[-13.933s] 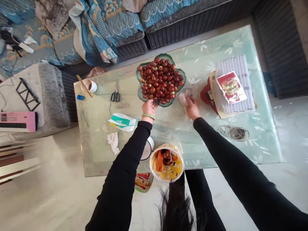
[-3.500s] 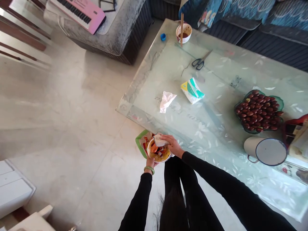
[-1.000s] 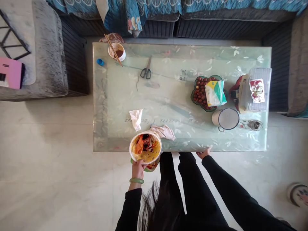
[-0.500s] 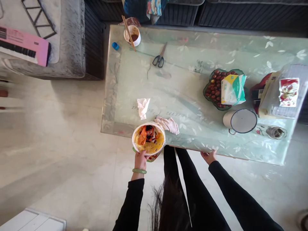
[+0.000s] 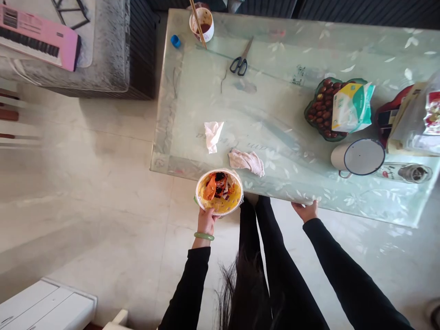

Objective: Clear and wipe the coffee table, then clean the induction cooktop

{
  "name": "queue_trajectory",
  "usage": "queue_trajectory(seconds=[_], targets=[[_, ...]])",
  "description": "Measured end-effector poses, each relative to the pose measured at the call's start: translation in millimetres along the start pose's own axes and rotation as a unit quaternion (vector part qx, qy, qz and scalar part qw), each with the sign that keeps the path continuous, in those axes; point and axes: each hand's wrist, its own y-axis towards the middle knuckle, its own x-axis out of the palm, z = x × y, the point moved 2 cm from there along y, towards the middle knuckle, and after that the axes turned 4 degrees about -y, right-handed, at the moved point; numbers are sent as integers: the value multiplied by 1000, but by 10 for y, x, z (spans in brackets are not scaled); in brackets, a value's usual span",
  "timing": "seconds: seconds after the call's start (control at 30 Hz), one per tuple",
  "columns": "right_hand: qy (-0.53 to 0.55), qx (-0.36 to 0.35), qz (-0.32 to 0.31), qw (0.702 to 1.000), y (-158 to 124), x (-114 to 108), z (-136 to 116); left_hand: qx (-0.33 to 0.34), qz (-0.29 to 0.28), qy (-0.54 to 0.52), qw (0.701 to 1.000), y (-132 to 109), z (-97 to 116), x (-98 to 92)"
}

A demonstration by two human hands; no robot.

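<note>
My left hand (image 5: 206, 221) grips the near rim of a round bin (image 5: 219, 191) lined with a yellow bag and filled with orange wrappers and scraps. The bin hangs at the near edge of the glass table (image 5: 275, 114). My right hand (image 5: 305, 211) rests on the table's near edge, fingers curled over the rim. A crumpled rag (image 5: 246, 161) lies on the table just beyond the bin. A white tissue (image 5: 212, 134) lies to its left.
A green dish of red dates (image 5: 321, 117) with a tissue pack (image 5: 352, 107) on it sits at right, beside an enamel mug (image 5: 359, 158) and a jar (image 5: 404, 173). Scissors (image 5: 240, 61), a cup with chopsticks (image 5: 202, 21) and a blue cap (image 5: 175, 41) lie far left. A grey sofa (image 5: 103, 55) bears a pink keyboard (image 5: 37, 39).
The view has drifted, and the table now sits higher and further right. My left hand still holds the bin at the table edge. My right hand stays on the rim.
</note>
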Motion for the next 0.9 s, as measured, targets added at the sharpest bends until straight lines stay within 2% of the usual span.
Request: queue_trajectory(seconds=[0.13,0.23,0.47,0.6,0.67,0.73,0.77,0.83,0.9], targets=[[31,-51,3,998,-147,-28,149,-4,-11,8,1000,25,28,-83],[33,-60,4,998,-247,-20,242,-8,-10,12,1000,59,37,-132],[-33,-59,11,998,-326,-57,198,-11,-17,-9,1000,181,-21,-121],[-128,-23,45,991,-487,-94,306,-20,-9,-35,999,217,-56,-51],[-245,-28,17,969,-650,-18,414,-19,-1,-44,999,243,-67,-19],[-374,-113,-62,918,-850,198,485,-18,4,-49,999,280,-74,10],[-426,-187,-110,878,-958,372,491,-18,5,-53,998,302,-76,24],[-495,-363,-193,766,-1163,841,444,-23,7,-60,998,343,-76,50],[-535,-514,-254,620,-1306,1426,361,-25,4,-66,997,371,-69,74]])
